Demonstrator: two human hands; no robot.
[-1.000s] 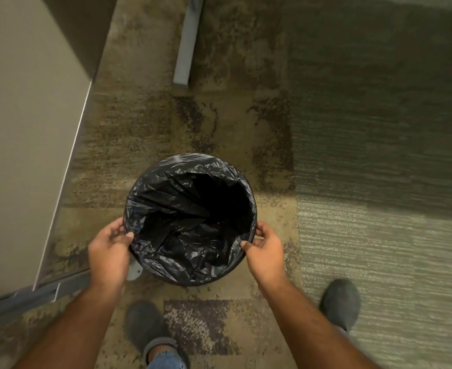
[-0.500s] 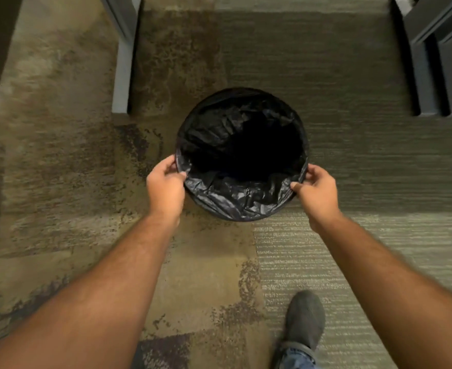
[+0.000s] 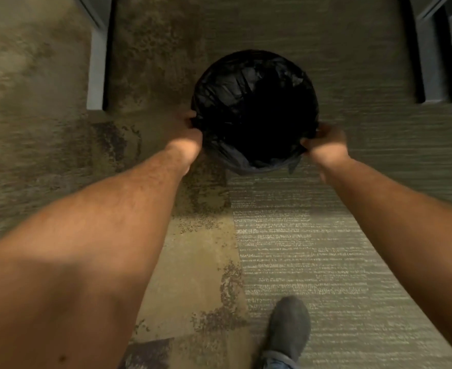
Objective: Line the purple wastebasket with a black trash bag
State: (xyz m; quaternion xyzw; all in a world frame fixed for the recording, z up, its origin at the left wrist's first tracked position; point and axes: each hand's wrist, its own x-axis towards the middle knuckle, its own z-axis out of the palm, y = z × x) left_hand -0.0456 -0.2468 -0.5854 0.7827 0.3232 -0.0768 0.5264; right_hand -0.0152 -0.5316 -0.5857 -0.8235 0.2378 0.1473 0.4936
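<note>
A round wastebasket is held out in front of me over the carpet, seen from above. A black trash bag lines it and folds over the rim all round, so the purple wall is hidden. My left hand grips the rim on the left side. My right hand grips the rim on the right side. Both arms are stretched forward. A loose flap of bag hangs at the near right edge.
A grey desk leg stands on the carpet at the upper left. Dark furniture legs stand at the upper right. My grey shoe is on the carpet at the bottom.
The lined wastebasket has moved forward, away from my body, with both hands still on its rim. My arms are more outstretched and the desk legs have come closer.
</note>
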